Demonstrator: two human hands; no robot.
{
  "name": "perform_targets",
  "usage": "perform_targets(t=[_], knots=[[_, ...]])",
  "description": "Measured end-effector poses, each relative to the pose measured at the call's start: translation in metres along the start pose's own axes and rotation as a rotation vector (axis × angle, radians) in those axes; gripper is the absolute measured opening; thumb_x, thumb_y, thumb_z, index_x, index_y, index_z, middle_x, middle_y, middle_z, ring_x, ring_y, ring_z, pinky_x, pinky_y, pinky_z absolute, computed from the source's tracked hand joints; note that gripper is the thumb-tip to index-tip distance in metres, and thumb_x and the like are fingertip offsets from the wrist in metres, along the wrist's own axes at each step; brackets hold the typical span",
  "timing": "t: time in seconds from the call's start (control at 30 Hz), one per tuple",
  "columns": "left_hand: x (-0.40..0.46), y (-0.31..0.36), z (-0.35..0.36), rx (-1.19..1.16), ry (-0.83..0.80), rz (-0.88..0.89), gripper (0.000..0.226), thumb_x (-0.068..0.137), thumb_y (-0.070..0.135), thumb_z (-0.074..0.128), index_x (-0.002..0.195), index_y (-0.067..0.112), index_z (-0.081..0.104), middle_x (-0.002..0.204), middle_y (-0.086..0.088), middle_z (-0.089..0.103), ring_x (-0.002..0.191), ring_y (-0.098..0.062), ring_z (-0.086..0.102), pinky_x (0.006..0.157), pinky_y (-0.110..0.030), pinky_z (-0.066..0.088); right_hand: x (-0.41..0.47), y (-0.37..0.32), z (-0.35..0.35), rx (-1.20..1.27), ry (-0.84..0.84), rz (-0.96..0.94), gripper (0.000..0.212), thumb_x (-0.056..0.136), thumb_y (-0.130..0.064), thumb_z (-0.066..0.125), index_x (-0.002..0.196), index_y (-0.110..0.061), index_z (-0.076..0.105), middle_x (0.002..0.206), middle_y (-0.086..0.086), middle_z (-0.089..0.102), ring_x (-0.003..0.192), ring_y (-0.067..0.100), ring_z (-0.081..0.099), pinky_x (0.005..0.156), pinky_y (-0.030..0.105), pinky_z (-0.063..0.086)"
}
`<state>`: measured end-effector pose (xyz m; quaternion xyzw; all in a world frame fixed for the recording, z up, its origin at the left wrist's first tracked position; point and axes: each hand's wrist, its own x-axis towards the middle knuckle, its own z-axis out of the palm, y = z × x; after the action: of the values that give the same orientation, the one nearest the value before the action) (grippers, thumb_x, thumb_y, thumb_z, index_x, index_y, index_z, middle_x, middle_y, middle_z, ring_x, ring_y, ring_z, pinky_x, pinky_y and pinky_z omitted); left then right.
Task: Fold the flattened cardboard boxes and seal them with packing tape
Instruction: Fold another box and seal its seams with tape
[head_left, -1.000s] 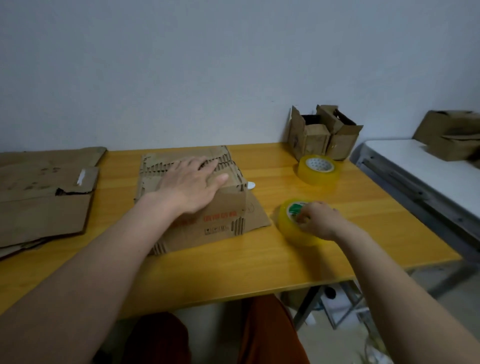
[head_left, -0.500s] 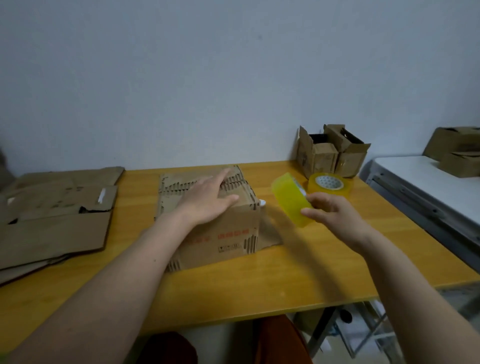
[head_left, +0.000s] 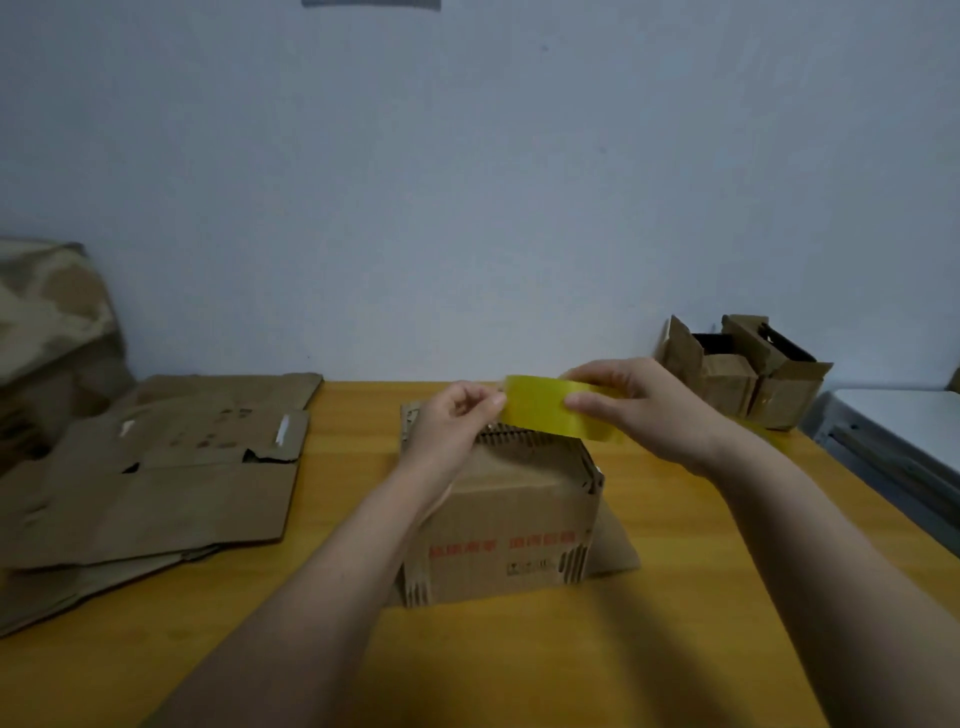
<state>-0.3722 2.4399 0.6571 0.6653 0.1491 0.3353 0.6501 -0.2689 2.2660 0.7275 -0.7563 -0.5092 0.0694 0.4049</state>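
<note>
Right hand (head_left: 644, 410) curled round yellow tape roll (head_left: 550, 408), held in air above folded box (head_left: 506, 519). Left hand (head_left: 452, 421) pinching roll's left edge with thumb and fingertips. Box upright on yellow table (head_left: 675, 597), mid-table, just below both hands. Flattened cardboard (head_left: 150, 483) stacked at table's left. Two small open boxes (head_left: 743, 371) against wall, far right.
</note>
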Motion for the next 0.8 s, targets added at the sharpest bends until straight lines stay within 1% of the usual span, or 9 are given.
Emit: perform_targets(t=[0.13,0.23,0.3,0.37,0.47,0.53,0.6,0.7,0.8], knots=[[0.003,-0.005,-0.001,0.016,0.131,-0.032,0.021,0.093,0.008,0.061,0.074,0.016,0.058,0.075,-0.002,0.063,0.078,-0.019,0.057,0.083,-0.043,0.046,0.013,0.002,0.009,-0.199,-0.129,0.023,0.047,0.077,-0.030,0.078,0.117,-0.023,0.056,0.108,-0.004,0.056,0.100,0.013,0.053,0.082,0.027,0.044],[0.004,-0.003,-0.003,-0.079,0.192,-0.121,0.018,0.096,0.007,0.054,0.079,0.012,0.053,0.084,-0.011,0.063,0.084,-0.025,0.062,0.092,-0.044,0.052,0.024,0.018,0.025,-0.377,0.110,-0.091,0.071,0.075,-0.005,0.074,0.136,-0.021,0.042,0.120,0.002,0.038,0.117,0.020,0.039,0.091,0.023,0.031],[0.007,-0.001,-0.004,-0.185,0.185,-0.195,0.018,0.099,0.007,0.049,0.082,0.010,0.050,0.085,-0.014,0.063,0.084,-0.027,0.065,0.091,-0.043,0.054,0.032,0.023,0.040,-0.055,0.414,0.001,0.078,0.078,-0.005,0.072,0.143,-0.020,0.032,0.130,0.005,0.037,0.118,0.017,0.041,0.093,0.024,0.037],[0.011,-0.001,-0.002,-0.213,0.193,-0.255,0.016,0.101,0.009,0.048,0.085,0.009,0.049,0.086,-0.015,0.065,0.086,-0.030,0.067,0.088,-0.041,0.055,0.043,0.018,0.059,0.343,0.607,0.190,0.069,0.086,-0.017,0.069,0.144,-0.017,0.030,0.131,0.005,0.044,0.116,0.017,0.048,0.090,0.026,0.041],[0.016,-0.003,-0.003,-0.261,0.253,-0.307,0.013,0.101,0.007,0.046,0.088,0.007,0.049,0.089,-0.018,0.064,0.083,-0.031,0.067,0.080,-0.039,0.057,0.057,0.016,0.091,0.519,0.584,0.298,0.053,0.095,-0.019,0.056,0.142,-0.014,0.032,0.129,0.006,0.050,0.118,0.020,0.050,0.089,0.026,0.040],[0.018,-0.001,-0.008,-0.273,0.265,-0.323,0.014,0.101,0.004,0.044,0.088,0.004,0.049,0.089,-0.020,0.064,0.079,-0.029,0.068,0.075,-0.036,0.057,0.061,0.020,0.102,0.534,0.555,0.296,0.058,0.094,-0.009,0.055,0.145,-0.017,0.027,0.134,0.005,0.047,0.122,0.019,0.047,0.098,0.031,0.042],[0.018,0.001,-0.010,-0.204,0.240,-0.325,0.017,0.101,0.004,0.045,0.085,0.004,0.052,0.085,-0.017,0.066,0.078,-0.026,0.068,0.076,-0.035,0.057,0.066,0.026,0.103,0.510,0.582,0.309,0.058,0.091,-0.004,0.057,0.142,-0.017,0.031,0.133,0.005,0.048,0.122,0.020,0.048,0.102,0.036,0.043],[0.020,0.006,-0.017,0.154,0.292,-0.272,0.016,0.097,0.009,0.052,0.082,0.009,0.060,0.088,-0.009,0.068,0.083,-0.020,0.067,0.080,-0.036,0.057,0.068,0.026,0.102,0.474,0.613,0.308,0.042,0.093,-0.002,0.052,0.131,-0.014,0.038,0.113,0.001,0.053,0.107,0.019,0.053,0.086,0.025,0.043],[0.014,0.019,-0.035,0.402,0.382,-0.231,0.014,0.094,0.013,0.057,0.089,0.010,0.069,0.100,-0.002,0.067,0.089,-0.014,0.057,0.073,-0.027,0.043,0.067,0.026,0.100,0.395,0.610,0.274,0.047,0.095,0.001,0.045,0.136,-0.020,0.035,0.107,-0.003,0.051,0.096,0.013,0.051,0.073,0.016,0.038]])
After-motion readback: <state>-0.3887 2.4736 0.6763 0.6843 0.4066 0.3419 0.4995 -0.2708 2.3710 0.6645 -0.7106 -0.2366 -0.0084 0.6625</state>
